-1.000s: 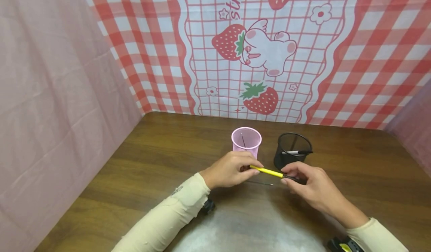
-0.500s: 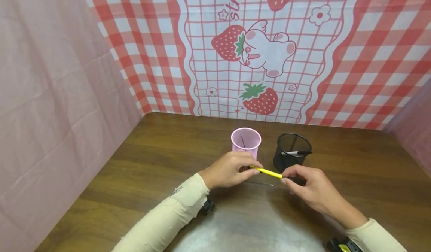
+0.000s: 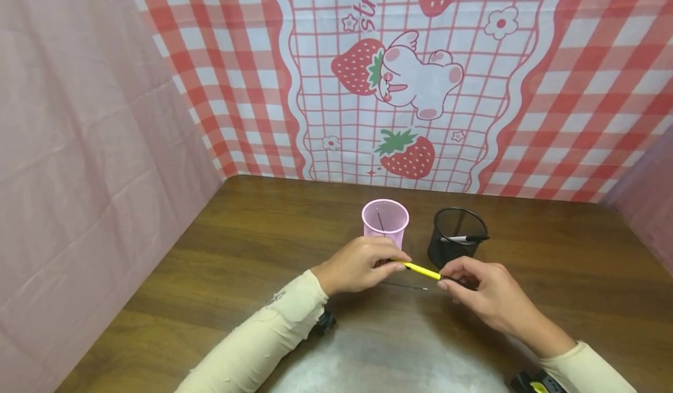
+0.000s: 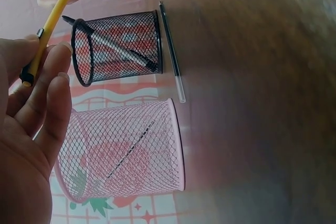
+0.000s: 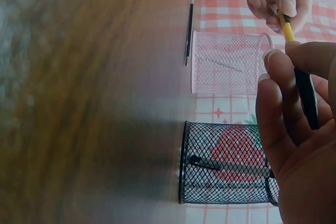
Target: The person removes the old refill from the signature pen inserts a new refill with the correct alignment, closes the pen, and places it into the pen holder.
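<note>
Both hands hold one pen with a yellow barrel (image 3: 423, 271) and a black front part (image 5: 305, 95), level above the table. My left hand (image 3: 363, 264) pinches the yellow end between thumb and fingers, beside the black clip (image 4: 26, 72). Thumb and fingertips of my right hand (image 3: 491, 291) grip the pen where yellow meets black; the black part runs back under the palm. Beneath the hands, a thin dark pen refill (image 3: 405, 286) with a clear end lies on the table. Behind the left hand stands a pink mesh cup (image 4: 121, 153) with another thin refill (image 3: 380, 219) leaning inside.
A black mesh cup (image 3: 439, 253) stands behind the right hand, holding a grey-and-black pen (image 3: 462, 239) tilted against its rim. The brown wooden table (image 3: 252, 223) ends at a checked strawberry cloth (image 3: 252, 89) behind; a pink curtain (image 3: 105, 148) hangs at left.
My right fingertips shift slightly around the joint of the yellow and black parts. The left hand, cups and loose refill stay in place.
</note>
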### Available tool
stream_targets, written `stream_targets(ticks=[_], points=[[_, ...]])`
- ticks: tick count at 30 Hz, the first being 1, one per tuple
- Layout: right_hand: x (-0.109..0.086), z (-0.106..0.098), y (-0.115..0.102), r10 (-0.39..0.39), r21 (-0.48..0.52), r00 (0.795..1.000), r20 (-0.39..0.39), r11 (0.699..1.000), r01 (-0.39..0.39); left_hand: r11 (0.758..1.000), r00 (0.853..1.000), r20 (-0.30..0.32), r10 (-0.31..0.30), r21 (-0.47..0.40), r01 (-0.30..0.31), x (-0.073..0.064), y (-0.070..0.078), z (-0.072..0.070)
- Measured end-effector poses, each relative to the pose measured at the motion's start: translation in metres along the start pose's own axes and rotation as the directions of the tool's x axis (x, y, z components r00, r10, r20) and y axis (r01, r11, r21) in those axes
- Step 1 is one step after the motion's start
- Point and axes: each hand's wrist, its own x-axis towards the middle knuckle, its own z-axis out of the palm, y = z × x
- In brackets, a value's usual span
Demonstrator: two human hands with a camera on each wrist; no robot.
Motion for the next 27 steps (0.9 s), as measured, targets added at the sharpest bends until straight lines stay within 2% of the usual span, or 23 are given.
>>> stream_targets(ticks=[16, 27], points=[[-0.0023, 0.0012, -0.0008, 0.018, 0.075, 1.000, 0.023, 0.997, -0.020, 0.999, 1.000, 0.002, -0.019, -0.035, 0.019, 0.0003, 0.0008, 0.0025], [-0.0020, 0.0012, -0.0021, 0.033, 0.075, 0.999, 0.030, 0.997, -0.035, 1.000, 1.000, 0.007, -0.015, -0.026, 0.015, 0.0007, 0.0020, 0.0035]])
